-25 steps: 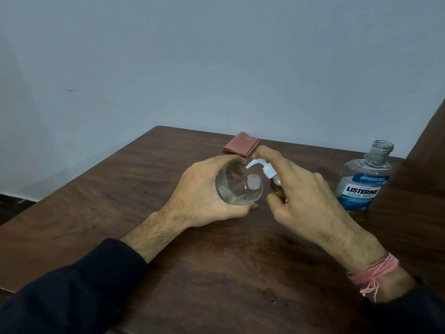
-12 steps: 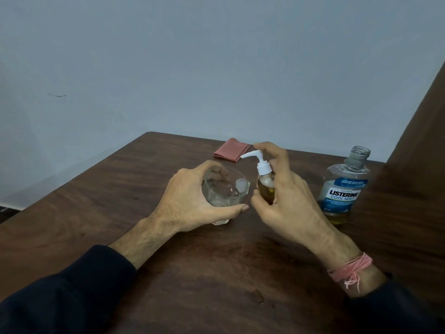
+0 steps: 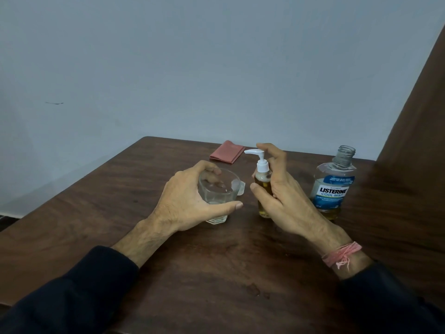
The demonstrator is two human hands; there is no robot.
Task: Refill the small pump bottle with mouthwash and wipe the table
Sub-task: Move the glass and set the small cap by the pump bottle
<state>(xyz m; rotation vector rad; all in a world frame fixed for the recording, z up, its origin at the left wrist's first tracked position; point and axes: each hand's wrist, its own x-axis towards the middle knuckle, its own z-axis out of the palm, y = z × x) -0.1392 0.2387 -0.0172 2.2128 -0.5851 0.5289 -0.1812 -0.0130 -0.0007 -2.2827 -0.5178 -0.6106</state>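
Note:
The small pump bottle (image 3: 262,179) stands upright on the wooden table (image 3: 216,273), filled with amber liquid, its white pump head pointing left. My right hand (image 3: 281,196) wraps its right side, forefinger resting on the pump top. My left hand (image 3: 190,203) grips a clear drinking glass (image 3: 218,191) that stands on the table just left of the bottle. The Listerine mouthwash bottle (image 3: 333,186) stands uncapped to the right, with a little liquid at its bottom. A folded red cloth (image 3: 226,152) lies at the back of the table.
A pale wall rises behind the table. A dark brown panel (image 3: 414,141) borders the right side. Small wet spots (image 3: 255,291) mark the tabletop near me.
The glass has come from tilted in the air to standing on the table, and the pump bottle has been lowered to stand upright beside it. My hands have moved slightly apart.

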